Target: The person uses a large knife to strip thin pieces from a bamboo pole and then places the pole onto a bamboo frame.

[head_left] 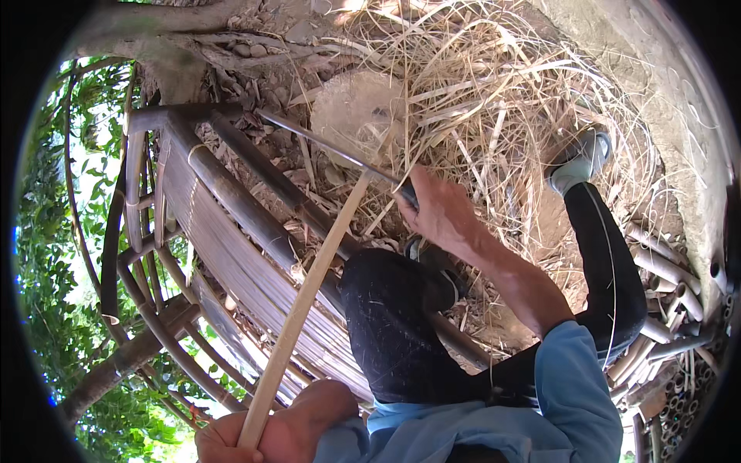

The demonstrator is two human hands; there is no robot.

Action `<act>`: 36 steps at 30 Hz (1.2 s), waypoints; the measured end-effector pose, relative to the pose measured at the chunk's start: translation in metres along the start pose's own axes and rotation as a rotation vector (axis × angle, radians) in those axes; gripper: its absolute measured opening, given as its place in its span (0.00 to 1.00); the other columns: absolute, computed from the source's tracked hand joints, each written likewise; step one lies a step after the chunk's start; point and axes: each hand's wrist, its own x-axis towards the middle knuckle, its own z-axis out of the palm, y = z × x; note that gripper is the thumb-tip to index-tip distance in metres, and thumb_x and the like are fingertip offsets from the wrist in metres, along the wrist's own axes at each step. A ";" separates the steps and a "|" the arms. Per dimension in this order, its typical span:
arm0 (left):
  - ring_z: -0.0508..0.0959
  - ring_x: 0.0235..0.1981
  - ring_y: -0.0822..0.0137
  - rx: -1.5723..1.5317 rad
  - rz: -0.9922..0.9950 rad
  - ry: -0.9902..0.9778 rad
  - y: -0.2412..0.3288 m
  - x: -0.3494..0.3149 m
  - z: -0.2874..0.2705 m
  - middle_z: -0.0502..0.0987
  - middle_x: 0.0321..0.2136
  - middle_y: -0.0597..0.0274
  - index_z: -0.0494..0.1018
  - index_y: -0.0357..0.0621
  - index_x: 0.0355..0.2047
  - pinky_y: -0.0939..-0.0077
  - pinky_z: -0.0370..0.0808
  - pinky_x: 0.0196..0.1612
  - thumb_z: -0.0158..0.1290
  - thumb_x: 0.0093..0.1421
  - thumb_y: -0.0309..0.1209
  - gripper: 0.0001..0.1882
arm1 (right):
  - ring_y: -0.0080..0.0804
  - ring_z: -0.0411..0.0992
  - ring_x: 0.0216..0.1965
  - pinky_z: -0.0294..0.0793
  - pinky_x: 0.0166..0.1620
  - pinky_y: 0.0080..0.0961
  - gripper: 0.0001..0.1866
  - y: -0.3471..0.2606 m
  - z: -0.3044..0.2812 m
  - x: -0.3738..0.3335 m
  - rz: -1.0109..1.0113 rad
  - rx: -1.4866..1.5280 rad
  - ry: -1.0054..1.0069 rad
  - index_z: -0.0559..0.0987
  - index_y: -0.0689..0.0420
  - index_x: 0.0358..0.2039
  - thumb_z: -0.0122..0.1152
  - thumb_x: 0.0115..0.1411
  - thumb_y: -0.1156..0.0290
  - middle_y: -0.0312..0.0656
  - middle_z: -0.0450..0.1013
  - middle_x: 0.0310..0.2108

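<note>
A long, pale bamboo strip point(305, 297) runs slantwise from the lower left toward the middle. My left hand point(266, 432) is closed round its near end. My right hand point(441, 207) grips the handle of a long, narrow-bladed knife point(316, 141), whose blade reaches out to the upper left. The blade meets the strip close to its far end; I cannot tell how deep the edge sits in it. Just beyond lies a round, flat-topped wood block point(356, 112), like a stump, on the ground.
A dark bamboo bench point(255, 270) with a slatted seat stands at my left, green leaves behind it. Thin shavings point(502, 85) heap up on the ground ahead. Cut bamboo poles point(664, 266) are piled at the right, near a pale wall point(656, 85). My legs spread below the arms.
</note>
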 end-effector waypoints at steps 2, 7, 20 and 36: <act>0.60 0.13 0.82 -0.043 -0.057 -0.043 0.004 0.001 -0.006 0.57 0.14 0.76 0.62 0.54 0.28 0.86 0.53 0.14 0.37 0.75 0.53 0.22 | 0.30 0.73 0.18 0.72 0.16 0.29 0.15 -0.013 0.001 -0.010 -0.114 0.098 0.052 0.71 0.60 0.40 0.61 0.67 0.60 0.45 0.76 0.24; 0.59 0.13 0.82 -0.119 0.032 -0.017 -0.001 -0.003 0.002 0.58 0.16 0.76 0.64 0.53 0.30 0.86 0.55 0.15 0.39 0.75 0.50 0.20 | 0.27 0.71 0.18 0.71 0.15 0.25 0.15 -0.026 -0.014 -0.018 -0.238 0.120 0.090 0.72 0.60 0.38 0.58 0.70 0.60 0.42 0.72 0.22; 0.57 0.13 0.82 -0.188 -0.088 0.016 -0.007 -0.010 -0.004 0.57 0.16 0.77 0.65 0.52 0.30 0.85 0.55 0.16 0.40 0.75 0.50 0.20 | 0.35 0.72 0.17 0.73 0.18 0.31 0.13 0.046 0.000 0.031 0.103 0.073 -0.127 0.69 0.59 0.41 0.56 0.70 0.62 0.45 0.72 0.21; 0.56 0.13 0.81 -0.189 -0.184 -0.019 -0.024 -0.019 -0.006 0.56 0.16 0.77 0.65 0.52 0.30 0.84 0.54 0.16 0.41 0.75 0.50 0.20 | 0.48 0.77 0.22 0.76 0.26 0.43 0.20 0.147 0.081 0.064 0.212 -0.012 0.042 0.71 0.63 0.45 0.58 0.69 0.56 0.52 0.77 0.24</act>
